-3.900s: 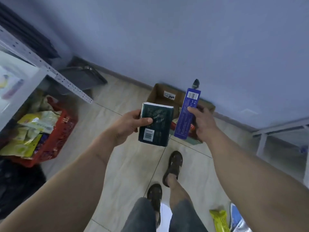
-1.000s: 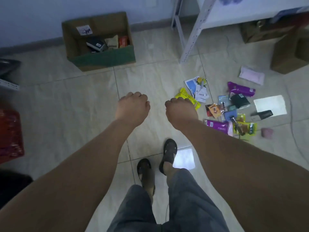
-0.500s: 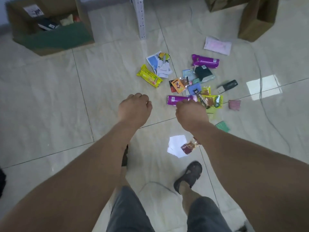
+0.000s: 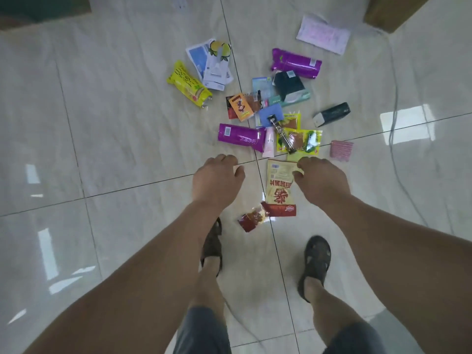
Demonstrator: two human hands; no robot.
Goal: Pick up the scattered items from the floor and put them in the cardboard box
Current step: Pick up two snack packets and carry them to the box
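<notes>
Left hand (image 4: pixel 217 181) and right hand (image 4: pixel 323 182) hang loosely curled, apparently empty, above the tiled floor (image 4: pixel 115 149). Scattered items (image 4: pixel 268 111) lie at 12 o'clock. Cardboard box (image 4: pixel 38 11), 11 o'clock, mostly cropped.

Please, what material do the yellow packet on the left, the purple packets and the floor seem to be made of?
The yellow packet looks like glossy plastic film: it shines and has a crimped end. The two purple packets seem to be the same kind of shiny film, with soft wrinkles and barcode labels. The floor appears to be polished ceramic or stone-look tile: it shows straight grout lines and mirror-like reflections of light.
</notes>
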